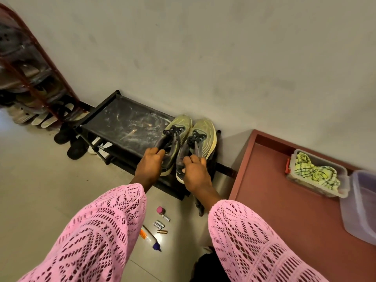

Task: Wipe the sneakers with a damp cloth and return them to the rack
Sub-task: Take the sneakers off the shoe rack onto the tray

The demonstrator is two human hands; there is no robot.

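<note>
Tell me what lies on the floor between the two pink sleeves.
In the head view: a pink-capped bottle, several batteries and a white tube lie on the floor tile.

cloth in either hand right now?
No, the cloth lies in the plastic tub while the left hand and right hand grip the sneakers.

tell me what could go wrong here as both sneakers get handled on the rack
1. The left sneaker and right sneaker sit at the right end of the black rack, heels past its front edge; one could slip off if let go.
2. The rack's top looks dusty and smeared, so wiped soles may pick up dirt.
3. Batteries and a tube lie on the floor by the person's arms and could be kicked or stepped on.
</note>
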